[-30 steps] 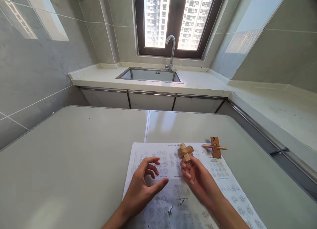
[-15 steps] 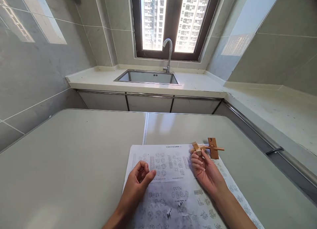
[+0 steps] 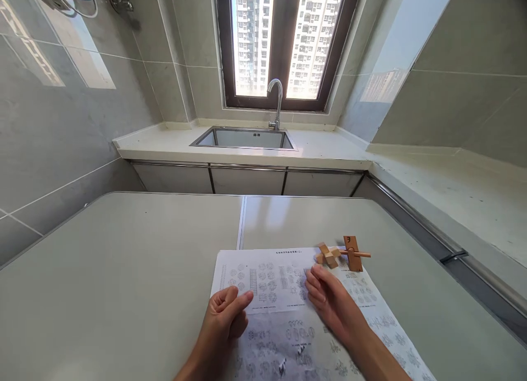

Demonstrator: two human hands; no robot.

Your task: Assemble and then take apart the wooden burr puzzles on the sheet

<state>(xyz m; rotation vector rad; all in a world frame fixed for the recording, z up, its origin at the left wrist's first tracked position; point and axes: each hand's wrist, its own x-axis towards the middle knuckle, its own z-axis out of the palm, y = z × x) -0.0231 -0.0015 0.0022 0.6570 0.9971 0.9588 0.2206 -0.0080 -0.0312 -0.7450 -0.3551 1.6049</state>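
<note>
A small light wooden burr puzzle (image 3: 328, 255) rests on the far right part of a printed instruction sheet (image 3: 284, 293). Right beside it stands a darker wooden block with a thin rod through it (image 3: 353, 253). My right hand (image 3: 329, 301) lies just short of the burr puzzle, fingers loosely curled and apart, holding nothing. My left hand (image 3: 224, 320) rests on the sheet's left edge with its fingers curled in and the thumb stretched over them, and nothing shows in it.
The sheet lies on a pale grey table (image 3: 123, 260) with a seam down its middle. Beyond the table runs a white counter (image 3: 321, 150) with a steel sink (image 3: 242, 138) and a curved tap (image 3: 275, 101) under a window.
My right hand carried the burr puzzle to the right, set it down beside the rod block and drew back. My left hand curled its fingers shut.
</note>
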